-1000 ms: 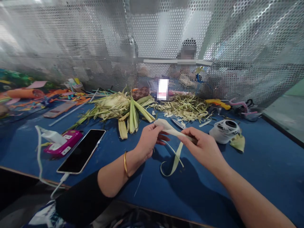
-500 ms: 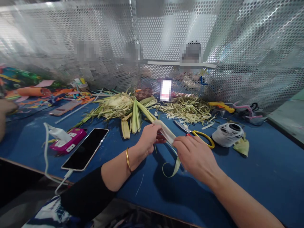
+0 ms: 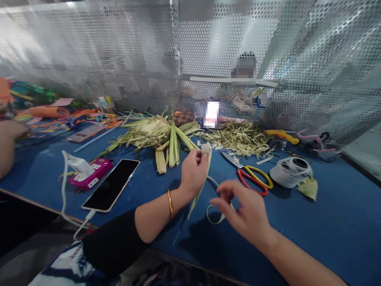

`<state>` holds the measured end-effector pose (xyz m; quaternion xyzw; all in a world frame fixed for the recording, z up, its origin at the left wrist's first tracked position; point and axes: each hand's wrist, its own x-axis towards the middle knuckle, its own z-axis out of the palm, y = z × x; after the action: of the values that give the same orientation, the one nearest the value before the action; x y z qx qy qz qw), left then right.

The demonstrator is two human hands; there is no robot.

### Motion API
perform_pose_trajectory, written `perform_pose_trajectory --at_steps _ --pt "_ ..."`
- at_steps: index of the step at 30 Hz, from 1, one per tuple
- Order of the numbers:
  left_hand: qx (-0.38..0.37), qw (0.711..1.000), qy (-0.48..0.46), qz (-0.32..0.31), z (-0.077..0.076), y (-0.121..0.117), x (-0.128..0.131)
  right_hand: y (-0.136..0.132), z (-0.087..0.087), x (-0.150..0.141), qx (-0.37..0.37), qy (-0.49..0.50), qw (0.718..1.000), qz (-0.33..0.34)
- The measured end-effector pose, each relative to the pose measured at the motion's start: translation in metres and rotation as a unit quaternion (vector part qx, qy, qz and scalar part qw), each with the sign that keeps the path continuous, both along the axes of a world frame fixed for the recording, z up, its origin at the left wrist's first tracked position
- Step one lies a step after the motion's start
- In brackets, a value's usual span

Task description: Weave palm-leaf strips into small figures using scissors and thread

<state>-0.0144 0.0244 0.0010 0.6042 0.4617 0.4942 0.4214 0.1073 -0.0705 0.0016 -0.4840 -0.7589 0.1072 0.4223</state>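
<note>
Pale strip (image 3: 209, 155) in left hand (image 3: 193, 170) (right hand (image 3: 242, 208) near scissors (image 3: 241, 166))

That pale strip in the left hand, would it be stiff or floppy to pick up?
The pale strip is probably light: it looks thin. It likely bends easily, as its top end appears curled over above the left hand. Yet it may hold some shape: its tail slants out nearly straight below.

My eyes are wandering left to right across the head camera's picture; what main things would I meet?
Orange roll → black-screened phone → gold bracelet → left hand holding a pale strip → scissors → white spool.
</note>
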Motion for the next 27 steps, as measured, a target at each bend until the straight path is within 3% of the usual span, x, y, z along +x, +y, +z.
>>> perform_pose_trajectory --at_steps 2,3,8,16,23,27 --pt "0.068 0.996 0.059 -0.015 0.001 -0.013 0.004 0.01 0.001 0.006 -0.051 0.147 0.979 -0.13" --pt "0.08 0.993 0.08 -0.038 0.001 -0.02 0.006 0.015 0.001 0.009 -0.073 0.202 0.965 -0.15" --pt "0.073 0.989 0.109 -0.074 -0.001 -0.035 0.012 0.026 0.001 0.013 -0.163 0.328 0.921 -0.133" --pt "-0.005 0.994 0.038 -0.102 -0.004 -0.026 0.012 0.025 -0.001 0.011 -0.174 0.347 0.913 -0.124" --pt "-0.032 0.998 0.008 -0.058 -0.003 -0.023 0.012 0.021 -0.003 0.008 -0.074 0.288 0.944 -0.144" --pt "-0.015 0.998 0.007 -0.057 -0.003 -0.023 0.011 0.022 -0.009 0.006 -0.137 0.286 0.942 -0.111"
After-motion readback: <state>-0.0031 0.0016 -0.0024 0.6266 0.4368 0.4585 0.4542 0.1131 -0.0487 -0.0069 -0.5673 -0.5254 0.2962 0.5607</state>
